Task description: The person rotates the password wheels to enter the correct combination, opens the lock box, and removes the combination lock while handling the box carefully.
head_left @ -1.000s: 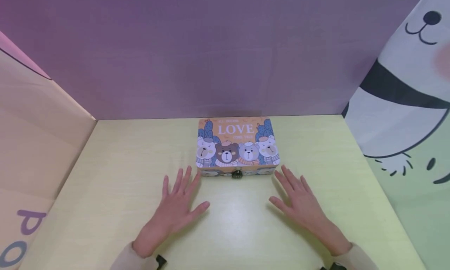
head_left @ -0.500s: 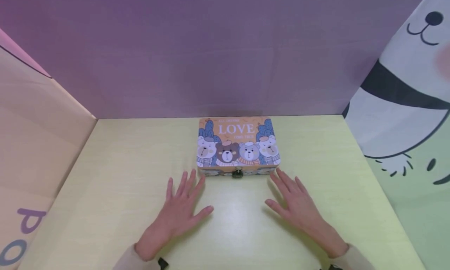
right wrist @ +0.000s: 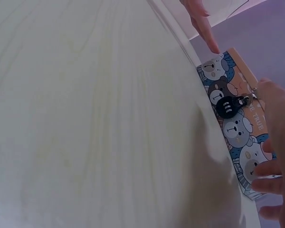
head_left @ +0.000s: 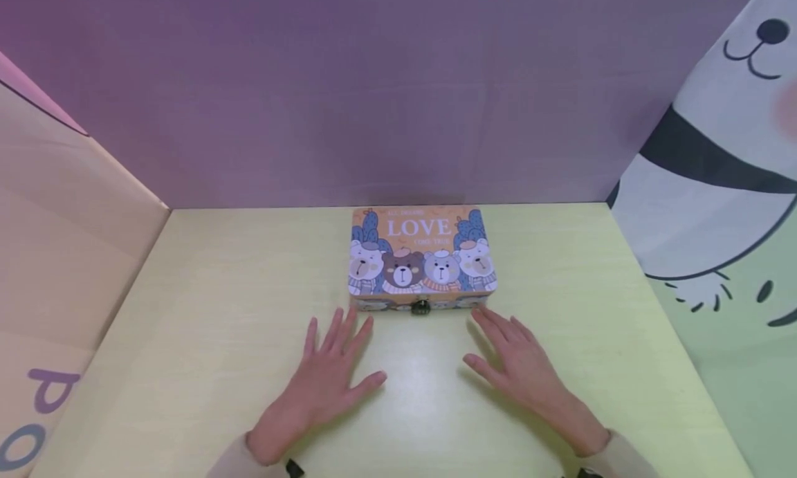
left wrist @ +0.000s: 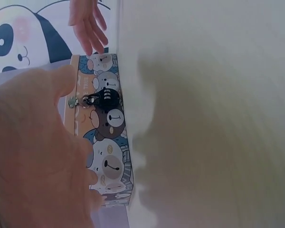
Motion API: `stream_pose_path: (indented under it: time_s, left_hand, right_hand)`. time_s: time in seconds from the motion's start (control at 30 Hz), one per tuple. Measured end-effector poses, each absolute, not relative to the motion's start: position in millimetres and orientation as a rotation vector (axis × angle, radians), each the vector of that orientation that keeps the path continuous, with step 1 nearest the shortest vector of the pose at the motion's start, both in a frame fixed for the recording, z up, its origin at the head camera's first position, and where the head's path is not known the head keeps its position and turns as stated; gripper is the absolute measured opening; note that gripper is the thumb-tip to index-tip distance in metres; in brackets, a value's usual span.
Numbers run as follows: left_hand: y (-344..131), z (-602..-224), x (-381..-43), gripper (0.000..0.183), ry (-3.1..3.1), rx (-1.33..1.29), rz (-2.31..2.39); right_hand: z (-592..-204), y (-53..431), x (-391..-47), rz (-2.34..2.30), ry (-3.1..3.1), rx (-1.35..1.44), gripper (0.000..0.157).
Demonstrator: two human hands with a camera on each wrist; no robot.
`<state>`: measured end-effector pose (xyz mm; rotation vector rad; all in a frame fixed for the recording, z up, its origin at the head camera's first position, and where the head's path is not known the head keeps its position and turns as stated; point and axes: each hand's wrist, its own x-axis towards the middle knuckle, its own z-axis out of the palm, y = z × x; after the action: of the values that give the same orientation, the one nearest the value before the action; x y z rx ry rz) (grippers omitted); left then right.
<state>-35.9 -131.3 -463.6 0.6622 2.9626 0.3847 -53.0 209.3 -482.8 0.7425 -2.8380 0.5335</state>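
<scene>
A rectangular box point(head_left: 423, 256) printed with bears, cactuses and the word LOVE lies closed at the back of the table. On its front hangs a small black combination padlock point(head_left: 420, 307), whose number dials show in the left wrist view on the padlock point(left wrist: 108, 98). My left hand point(head_left: 324, 384), fingers spread and straight, hovers just before the box's front left corner. My right hand point(head_left: 523, 367) is held likewise near the front right corner, its fingertips close to the edge. Neither hand holds anything.
The pale wooden table point(head_left: 218, 312) runs back to a purple cloth wall point(head_left: 398, 90). Printed cloth panels stand on both sides, with a cartoon panda on the right panel point(head_left: 716, 208). The box sits close against the back wall.
Both hands have drawn slightly inward toward each other, and the left has also come a little back toward the person. The box and padlock have stayed in place.
</scene>
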Motion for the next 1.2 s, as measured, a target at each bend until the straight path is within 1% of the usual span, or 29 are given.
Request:
stream_pose_path:
  time_s: [0.5, 0.83, 1.2]
  left_hand:
    - [-125.1, -463.6, -35.5, 0.078, 2.901, 0.703, 0.459]
    - [-120.4, -464.2, -38.3, 0.078, 2.888, 0.737, 0.468]
    - [-112.6, -467.2, -44.8, 0.074, 2.897, 0.786, 0.48]
  right_hand:
    - [-487.3, 200.1, -56.1, 0.735, -2.833, 0.751, 0.064]
    - [-490.4, 196.1, -58.1, 0.777, -2.804, 0.772, 0.062]
    - [-494.7, 189.8, -62.0, 0.939, -2.825, 0.723, 0.056]
